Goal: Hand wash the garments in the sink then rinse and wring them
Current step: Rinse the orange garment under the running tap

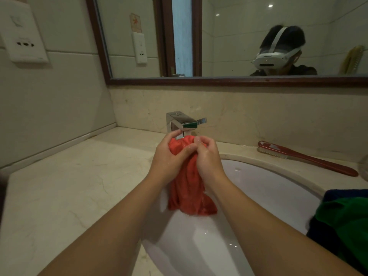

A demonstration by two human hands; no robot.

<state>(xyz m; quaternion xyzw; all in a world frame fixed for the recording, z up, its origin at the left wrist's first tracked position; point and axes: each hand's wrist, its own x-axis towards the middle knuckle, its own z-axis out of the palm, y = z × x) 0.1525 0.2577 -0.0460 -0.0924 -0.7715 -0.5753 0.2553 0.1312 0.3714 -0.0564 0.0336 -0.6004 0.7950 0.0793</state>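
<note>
Where beige counter (69, 186) meets sink (278, 192), a brush (306, 158) lies.

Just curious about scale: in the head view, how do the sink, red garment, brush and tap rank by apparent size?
1. sink
2. red garment
3. brush, longer than the garment but far thinner
4. tap, also farthest away

The garment (187, 194) hangs over your sink (268, 192), just before the faucet (182, 121); brush (306, 158) on the counter (69, 186) to your right, clothes pile (346, 222) on the sink's near-right rim.
</note>
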